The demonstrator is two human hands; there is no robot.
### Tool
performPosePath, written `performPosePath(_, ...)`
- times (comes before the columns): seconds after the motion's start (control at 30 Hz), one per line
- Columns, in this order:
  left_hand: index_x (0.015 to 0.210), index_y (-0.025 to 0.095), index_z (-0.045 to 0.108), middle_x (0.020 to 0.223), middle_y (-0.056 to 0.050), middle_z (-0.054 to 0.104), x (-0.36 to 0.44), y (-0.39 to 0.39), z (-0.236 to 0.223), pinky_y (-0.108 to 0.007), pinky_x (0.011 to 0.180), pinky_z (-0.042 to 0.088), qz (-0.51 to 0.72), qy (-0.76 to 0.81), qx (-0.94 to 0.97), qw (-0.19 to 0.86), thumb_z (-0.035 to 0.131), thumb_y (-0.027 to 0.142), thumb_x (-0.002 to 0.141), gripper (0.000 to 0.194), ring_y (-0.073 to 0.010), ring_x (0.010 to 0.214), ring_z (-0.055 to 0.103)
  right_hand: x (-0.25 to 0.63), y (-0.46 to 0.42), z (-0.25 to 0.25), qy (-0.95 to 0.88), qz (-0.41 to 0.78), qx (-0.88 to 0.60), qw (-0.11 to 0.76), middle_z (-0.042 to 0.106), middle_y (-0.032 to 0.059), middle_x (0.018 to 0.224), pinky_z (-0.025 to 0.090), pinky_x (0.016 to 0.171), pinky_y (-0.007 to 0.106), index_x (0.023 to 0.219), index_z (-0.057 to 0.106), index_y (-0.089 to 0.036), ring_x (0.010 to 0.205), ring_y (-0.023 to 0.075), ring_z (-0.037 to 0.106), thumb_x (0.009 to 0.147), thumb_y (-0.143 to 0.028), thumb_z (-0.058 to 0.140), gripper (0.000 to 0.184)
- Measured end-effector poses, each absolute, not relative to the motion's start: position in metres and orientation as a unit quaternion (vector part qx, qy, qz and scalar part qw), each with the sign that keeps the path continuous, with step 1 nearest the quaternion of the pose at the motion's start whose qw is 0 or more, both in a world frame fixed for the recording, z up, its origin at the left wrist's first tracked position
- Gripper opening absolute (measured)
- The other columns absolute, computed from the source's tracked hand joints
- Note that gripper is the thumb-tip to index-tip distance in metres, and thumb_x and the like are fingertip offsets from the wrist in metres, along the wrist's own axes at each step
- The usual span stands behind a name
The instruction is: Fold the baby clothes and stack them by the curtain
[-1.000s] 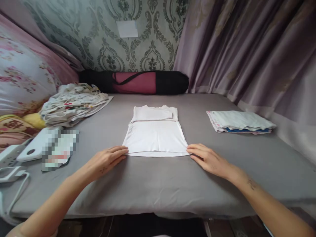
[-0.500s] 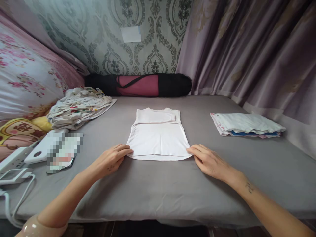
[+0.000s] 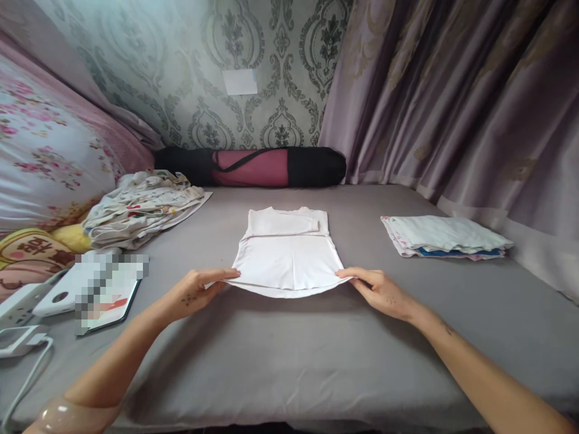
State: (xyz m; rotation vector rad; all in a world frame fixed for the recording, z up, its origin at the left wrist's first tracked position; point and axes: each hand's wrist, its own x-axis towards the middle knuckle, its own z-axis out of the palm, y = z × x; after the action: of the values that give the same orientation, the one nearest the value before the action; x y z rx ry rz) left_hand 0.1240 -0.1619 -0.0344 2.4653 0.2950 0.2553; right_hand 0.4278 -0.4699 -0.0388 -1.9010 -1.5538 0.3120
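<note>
A white long-sleeved shirt (image 3: 287, 259) lies on the grey bed sheet (image 3: 289, 349), its sleeves folded across the upper part and its collar pointing away from me. My left hand (image 3: 199, 292) pinches the left corner of the hem between thumb and fingers. At the right corner, my right hand (image 3: 377, 292) grips the hem the same way. Both corners are lifted a little off the sheet, and the hem sags between them with a shadow beneath.
Folded clothes (image 3: 446, 237) are stacked at the right. On the left lie crumpled clothes (image 3: 142, 208), a phone (image 3: 113, 304), a white device (image 3: 67, 289) and a power strip (image 3: 22, 301) with a cable. A black and maroon long bag (image 3: 251, 167) rests against the wall.
Both hands have raised the hem corners slightly off the sheet; before, the hem lay flat. The hem now curves down in the middle. The camera view has tilted up a little.
</note>
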Motion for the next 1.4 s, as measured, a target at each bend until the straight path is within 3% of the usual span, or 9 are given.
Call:
performPosePath(0.2,0.116,0.026,0.07,0.114,-0.004,0.071,0.122,-0.165,-0.012,-0.033,0.092,0.054,0.14,0.106,0.939,0.294,0.045,0.049,0.093,0.041,-0.0224,0.106,0.067,0.43,-0.474,-0.018,-0.6,0.083,-0.722,0.335,0.07,0.0015,0.117,0.05,0.1,0.037,0.116,0.067,-0.027,0.11,0.019,0.065,0.095,-0.026,0.044,0.031)
performPosePath(0.47,0.12,0.031,0.067,0.118,-0.001,0.07,0.099,-0.174,-0.02,-0.032,0.097,0.052,0.127,0.063,0.963,0.228,0.044,0.031,0.095,0.033,-0.02,0.111,0.065,0.416,-0.497,-0.006,-0.632,0.083,-0.71,0.3,0.068,0.0005,0.12,0.05,0.102,0.039,0.119,0.065,-0.028,0.116,0.0193,0.061,0.096,-0.021,0.042,0.034)
performPosePath(0.7,0.123,0.043,0.062,0.116,0.004,0.071,0.064,-0.198,-0.033,-0.027,0.088,0.057,0.137,0.085,0.956,0.246,0.054,0.033,0.09,0.036,-0.0198,0.103,0.069,0.395,-0.527,-0.006,-0.619,0.131,-0.731,0.258,0.069,-0.0027,0.118,0.049,0.103,0.035,0.117,0.066,-0.036,0.116,0.0199,0.061,0.095,-0.022,0.047,0.032)
performPosePath(0.83,0.111,0.034,0.071,0.106,0.001,0.074,0.082,-0.182,-0.025,-0.021,0.078,0.056,0.12,0.171,0.919,0.334,0.055,0.042,0.088,0.029,-0.0208,0.094,0.07,0.403,-0.506,0.003,-0.547,0.182,-0.767,0.28,0.071,0.0002,0.112,0.052,0.093,0.029,0.109,0.07,-0.03,0.109,0.02,0.064,0.095,-0.029,0.046,0.027)
performPosePath(1.07,0.099,0.021,0.072,0.089,-0.006,0.071,0.186,-0.114,0.012,-0.032,0.076,0.053,0.114,0.189,0.859,0.463,0.058,0.052,0.08,0.038,-0.0238,0.084,0.064,0.478,-0.413,0.021,-0.53,0.169,-0.743,0.373,0.072,0.0049,0.098,0.05,0.083,0.029,0.109,0.069,-0.017,0.093,0.0201,0.065,0.09,-0.032,0.048,0.032)
performPosePath(1.23,0.118,0.01,0.061,0.086,-0.009,0.066,0.258,-0.086,-0.029,-0.032,0.066,0.05,0.156,0.333,0.815,0.448,0.062,0.053,0.069,0.064,-0.0229,0.074,0.061,0.525,-0.349,-0.035,-0.433,0.119,-0.808,0.382,0.069,0.0047,0.078,0.047,0.067,0.026,0.095,0.07,-0.012,0.07,0.0166,0.061,0.083,-0.028,0.056,0.024)
performPosePath(1.4,0.129,0.008,0.049,0.102,-0.014,0.066,0.269,-0.092,-0.064,-0.033,0.072,0.049,0.202,0.428,0.782,0.406,0.058,0.057,0.073,0.076,-0.0254,0.088,0.063,0.529,-0.337,-0.078,-0.316,0.116,-0.856,0.393,0.071,0.0079,0.087,0.049,0.077,0.027,0.114,0.063,-0.012,0.082,0.0178,0.066,0.092,-0.032,0.049,0.033)
